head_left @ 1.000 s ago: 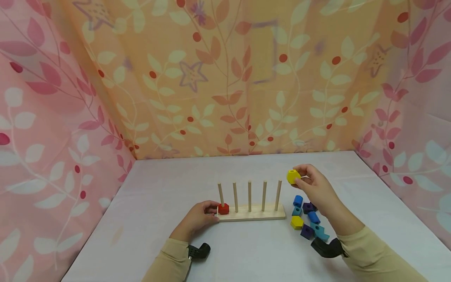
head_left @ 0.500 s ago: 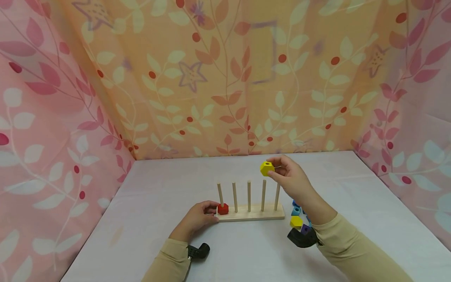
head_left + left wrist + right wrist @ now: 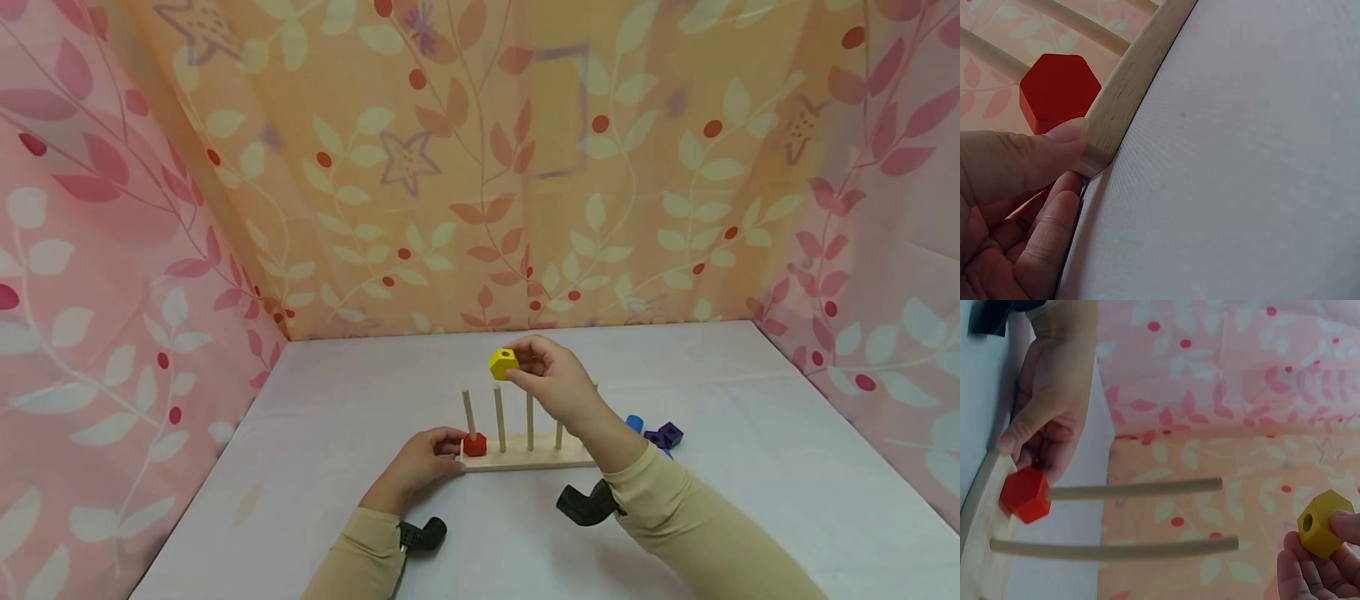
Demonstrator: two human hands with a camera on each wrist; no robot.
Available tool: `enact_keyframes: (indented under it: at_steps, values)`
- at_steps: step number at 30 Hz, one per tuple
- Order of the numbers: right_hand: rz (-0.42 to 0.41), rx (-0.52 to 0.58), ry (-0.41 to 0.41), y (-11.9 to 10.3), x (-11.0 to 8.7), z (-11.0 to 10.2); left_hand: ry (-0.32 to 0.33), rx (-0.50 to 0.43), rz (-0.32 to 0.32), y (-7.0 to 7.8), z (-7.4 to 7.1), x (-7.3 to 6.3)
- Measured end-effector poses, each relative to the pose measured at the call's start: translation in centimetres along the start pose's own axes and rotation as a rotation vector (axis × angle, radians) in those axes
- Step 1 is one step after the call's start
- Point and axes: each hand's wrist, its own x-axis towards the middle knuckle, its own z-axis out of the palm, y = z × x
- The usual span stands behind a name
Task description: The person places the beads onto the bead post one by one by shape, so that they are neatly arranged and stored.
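Note:
My right hand (image 3: pixel 558 383) pinches a yellow hexagonal bead (image 3: pixel 503 364) with a hole through it. The bead is in the air, just above the tip of the second peg (image 3: pixel 499 421) from the left. On the leftmost peg (image 3: pixel 1141 488) a red hexagonal bead (image 3: pixel 1060 87) sits down at the base. My left hand (image 3: pixel 420 467) grips the left end of the wooden peg board (image 3: pixel 510 460), thumb on its front edge and fingers behind. The right forearm hides part of the right-hand pegs.
Right of the board lie loose beads: a blue bead (image 3: pixel 634 423) and purple beads (image 3: pixel 670 433), others hidden behind the right arm. A white cloth covers the table (image 3: pixel 360 392). Patterned curtains (image 3: pixel 480 208) stand around it. Black wrist cameras (image 3: pixel 427 535) hang under both sleeves.
My right hand has carried the yellow bead leftward from beyond the right end of the board to above the second peg. The left hand and board stay put.

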Motion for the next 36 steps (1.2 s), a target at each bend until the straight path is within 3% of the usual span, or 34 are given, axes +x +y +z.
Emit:
enact_keyframes:
  at_steps: [7,15,29,36]
  values:
    - [-0.017,-0.048,-0.011,0.0,0.2,2.4,0.004,0.024,-0.021,0.0,0.0,0.2]
    - [-0.041,-0.062,0.062,1.1,0.8,4.6,0.009,0.042,-0.011,0.4,0.0,-0.1]
    - [0.017,-0.056,0.081,2.7,1.2,5.5,0.006,0.021,-0.051,0.5,0.0,0.1]
    - [0.015,-0.082,0.110,3.6,1.1,5.9,-0.001,0.023,-0.020,0.2,0.1,0.0]
